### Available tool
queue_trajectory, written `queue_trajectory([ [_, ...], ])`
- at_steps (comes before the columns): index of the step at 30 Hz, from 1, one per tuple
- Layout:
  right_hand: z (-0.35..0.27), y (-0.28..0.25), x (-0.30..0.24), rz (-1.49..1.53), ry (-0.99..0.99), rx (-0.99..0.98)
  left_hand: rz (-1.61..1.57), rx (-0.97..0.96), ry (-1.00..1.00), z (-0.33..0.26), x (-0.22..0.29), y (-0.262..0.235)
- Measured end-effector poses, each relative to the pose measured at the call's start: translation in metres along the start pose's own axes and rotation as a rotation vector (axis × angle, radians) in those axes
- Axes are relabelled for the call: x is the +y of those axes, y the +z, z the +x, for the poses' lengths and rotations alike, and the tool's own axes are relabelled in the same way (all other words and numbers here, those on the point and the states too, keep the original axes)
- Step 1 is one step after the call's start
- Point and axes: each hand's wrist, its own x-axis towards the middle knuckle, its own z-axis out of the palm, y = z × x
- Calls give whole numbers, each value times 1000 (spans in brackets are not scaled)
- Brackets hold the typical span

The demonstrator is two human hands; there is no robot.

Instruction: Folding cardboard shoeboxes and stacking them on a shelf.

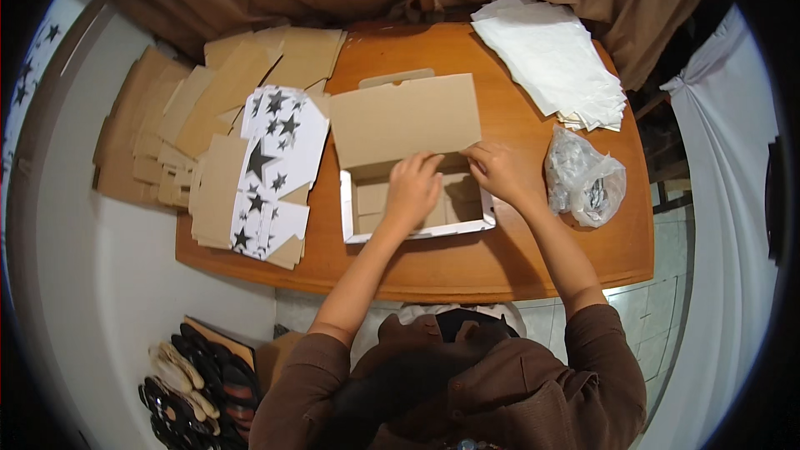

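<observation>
A cardboard box (404, 125) stands in front of me with its brown lid raised and leaning back. Its walls are white outside and brown inside. My left hand (414, 189) reaches over the box opening, fingers bent and drawn together against the fold at the lid's base; the fingertips are partly hidden. At the back right corner, my right hand (497, 172) pinches the box edge where the lid meets the side wall. The inside of the box shows a bare brown bottom, partly covered by my left hand.
Flat box blanks (289, 142) printed with black stars lie left, beside stacked brown cardboard pieces (225, 100). White paper sheets (550, 58) are piled at the far right, with a clear plastic bag (587, 179) nearer. Several shoes (200, 383) sit below, left of the wooden table (417, 279).
</observation>
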Motion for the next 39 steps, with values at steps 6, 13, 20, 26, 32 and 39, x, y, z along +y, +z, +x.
queue_trajectory([
  [6,0,-33,91,-186,119,123,-84,-74,305,85,54,77],
  [13,0,-26,222,-716,246,-92,234,-496,146,138,89,186],
  [20,20,-55,251,-417,127,-116,165,-398,5,164,79,201],
  [26,53,-161,210,185,-65,126,-15,-55,223,234,74,145],
  [32,52,-228,209,411,162,499,-119,-138,210,245,79,75],
  [39,47,-251,157,452,221,647,-177,-16,171,225,74,-30],
])
